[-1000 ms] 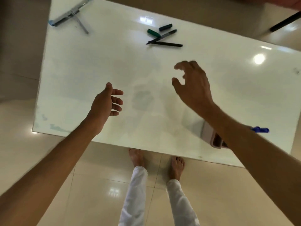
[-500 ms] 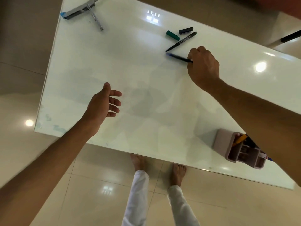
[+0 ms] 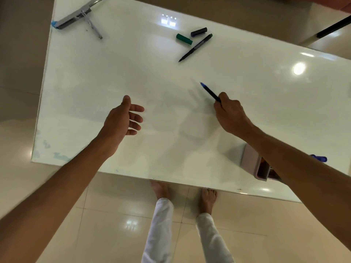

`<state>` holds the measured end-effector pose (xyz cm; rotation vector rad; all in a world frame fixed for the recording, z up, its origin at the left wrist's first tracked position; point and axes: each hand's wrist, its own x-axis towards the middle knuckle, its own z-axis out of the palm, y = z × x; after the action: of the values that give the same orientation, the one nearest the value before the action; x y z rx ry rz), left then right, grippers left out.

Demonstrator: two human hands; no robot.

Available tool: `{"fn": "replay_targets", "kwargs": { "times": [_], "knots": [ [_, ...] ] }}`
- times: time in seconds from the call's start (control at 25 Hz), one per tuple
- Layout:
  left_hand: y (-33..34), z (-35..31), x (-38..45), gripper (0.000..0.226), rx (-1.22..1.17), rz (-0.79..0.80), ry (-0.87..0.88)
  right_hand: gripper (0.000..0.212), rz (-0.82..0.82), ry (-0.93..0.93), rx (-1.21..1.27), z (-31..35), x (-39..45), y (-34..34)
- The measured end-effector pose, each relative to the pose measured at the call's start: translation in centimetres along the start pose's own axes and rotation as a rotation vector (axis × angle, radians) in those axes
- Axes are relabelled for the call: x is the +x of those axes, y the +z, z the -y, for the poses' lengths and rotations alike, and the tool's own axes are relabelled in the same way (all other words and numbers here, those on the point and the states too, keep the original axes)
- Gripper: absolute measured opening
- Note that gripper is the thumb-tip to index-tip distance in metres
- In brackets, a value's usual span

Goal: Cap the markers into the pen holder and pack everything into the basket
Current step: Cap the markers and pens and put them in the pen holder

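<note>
Head cam: right hand [image 3: 230, 114] grips the uncapped blue marker [image 3: 209, 91] over the table's [image 3: 95, 92] middle, left hand [image 3: 121, 120] loose, fingers spread, holding nothing. Pen holder [image 3: 250, 161] sits at the near edge.

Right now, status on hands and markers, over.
Right hand grips uncapped blue marker. Left hand open, empty. Black marker and both caps lie loose. Nothing blocking.

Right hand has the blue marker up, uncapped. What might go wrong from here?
1. The right hand grips the blue marker with its bare tip pointing out over the white table; a dip could leave ink.
2. Two loose caps lie far off, the green cap and the dark cap; grabbing the wrong one is easy.
3. The forearm crosses the pen holder at the table edge and could knock it off.
</note>
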<state>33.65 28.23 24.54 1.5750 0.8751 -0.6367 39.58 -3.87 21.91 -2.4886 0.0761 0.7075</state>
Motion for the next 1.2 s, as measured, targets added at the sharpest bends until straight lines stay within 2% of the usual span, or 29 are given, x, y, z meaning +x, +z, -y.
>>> {"fn": "replay_targets", "kwargs": {
  "times": [0.12, 0.2, 0.32, 0.44, 0.52, 0.6, 0.68, 0.76, 0.88, 1.0, 1.08, 1.2],
  "knots": [
    [1.6, -0.7, 0.6, 0.060, 0.041, 0.016, 0.006, 0.046, -0.097, 0.055, 0.119, -0.9, -1.1, -0.7],
    [2.3, -1.1, 1.0, 0.055, 0.084, 0.031, 0.026, 0.052, -0.125, 0.052, 0.160, -1.1, -1.8, -1.5],
    [3.7, -2.0, 1.6, 0.037, 0.204, 0.023, 0.140, 0.050, -0.120, 0.064, 0.275, -1.4, -2.3, -2.8],
    [5.4, -3.7, 3.0, 0.021, 0.419, -0.089, 0.356, 0.041, -0.111, 0.103, 0.391, -1.5, -2.9, -3.8],
    [6.8, -5.2, 4.6, 0.028, 0.586, -0.180, 0.528, 0.038, -0.108, 0.107, 0.443, -1.4, -3.4, -4.6],
    [8.0, -6.8, 6.2, 0.042, 0.673, -0.214, 0.624, 0.037, -0.090, 0.104, 0.456, -1.5, -3.9, -5.6],
    [9.6, -8.1, 7.4, 0.054, 0.773, -0.242, 0.646, 0.036, -0.041, 0.104, 0.479, -1.4, -4.3, -6.9],
    [11.1, -9.2, 8.5, 0.058, 0.882, -0.284, 0.673, 0.035, 0.035, 0.129, 0.586, -1.1, -5.1, -8.2],
    [12.9, -9.9, 9.6, 0.041, 0.970, -0.328, 0.747, 0.039, 0.210, 0.214, 0.805, -0.1, -7.1, -9.6],
    [13.7, -9.9, 10.1, 0.023, 1.009, -0.392, 0.761, 0.043, 0.349, 0.161, 0.786, 0.3, -9.4, -10.2],
    [13.9, -9.1, 9.4, 0.019, 0.989, -0.367, 0.794, 0.045, 0.388, 0.125, 0.843, 0.4, -10.8, -10.6],
    [13.3, -7.0, 7.3, 0.013, 0.961, -0.215, 0.885, 0.047, 0.443, 0.073, 0.858, 0.5, -11.9, -11.6]
  ]
}}
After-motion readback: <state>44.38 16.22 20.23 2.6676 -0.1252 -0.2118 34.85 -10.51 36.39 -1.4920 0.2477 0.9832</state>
